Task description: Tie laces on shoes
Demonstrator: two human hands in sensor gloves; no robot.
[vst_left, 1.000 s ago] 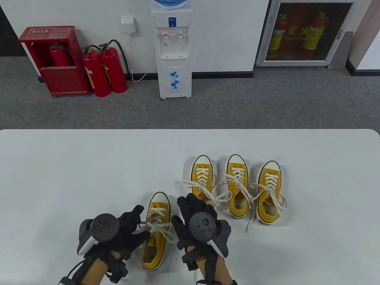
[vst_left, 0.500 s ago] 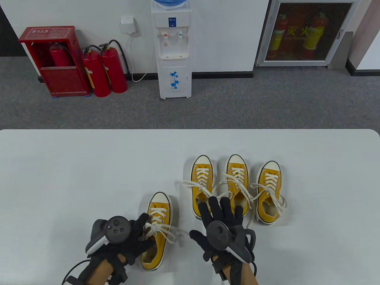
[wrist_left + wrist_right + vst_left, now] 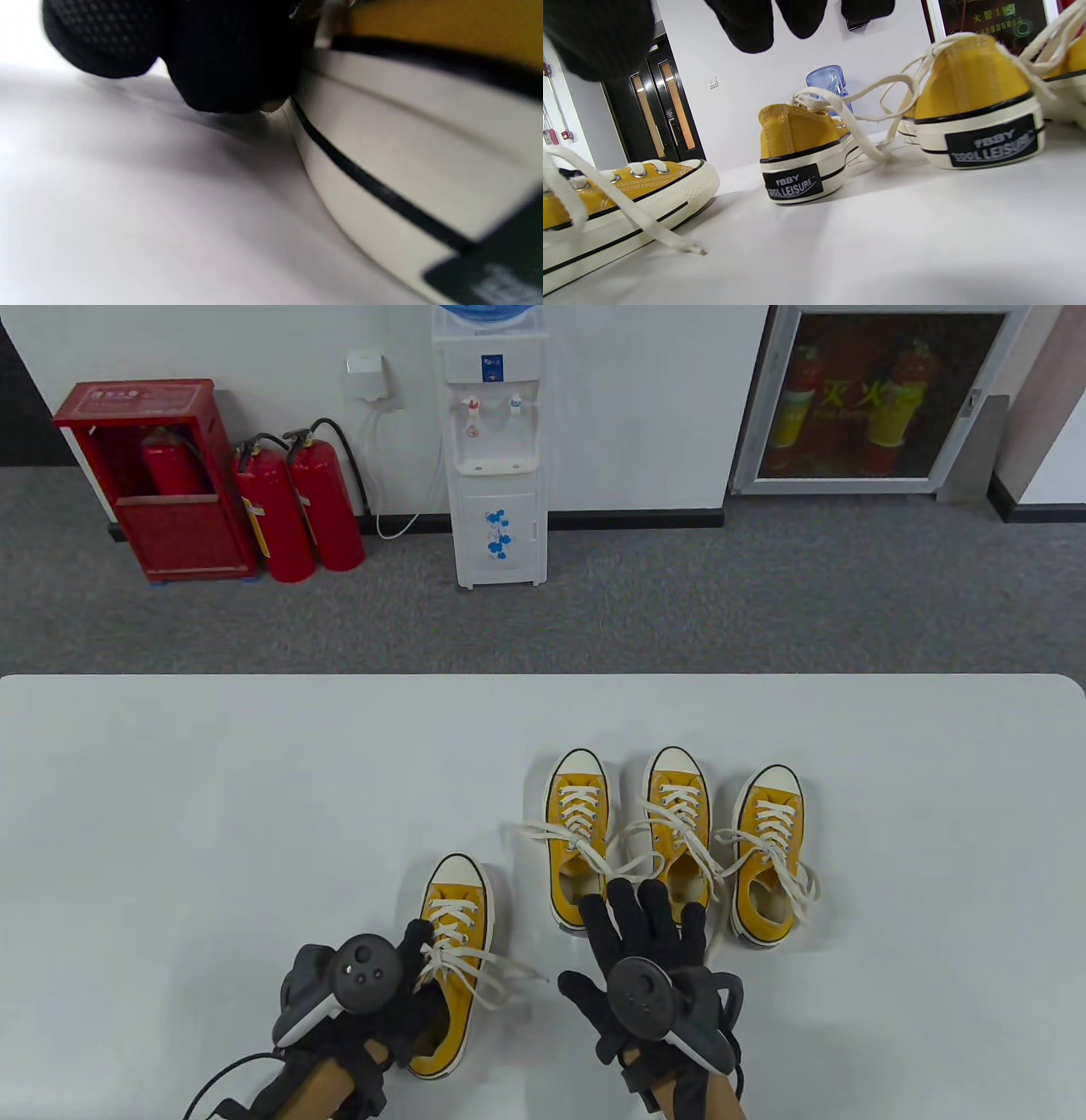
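Yellow shoe [image 3: 454, 950] against left hand [image 3: 373, 993]

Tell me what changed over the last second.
The right hand left the near shoe and moved right, fingers spread, now below the row of three sneakers. The left hand slid right against that shoe. Its lace now trails right. The row stayed put.

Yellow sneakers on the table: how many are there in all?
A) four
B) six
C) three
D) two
A: the table view shows one yellow sneaker near the left hand and a row of three more behind, the first, second and third.
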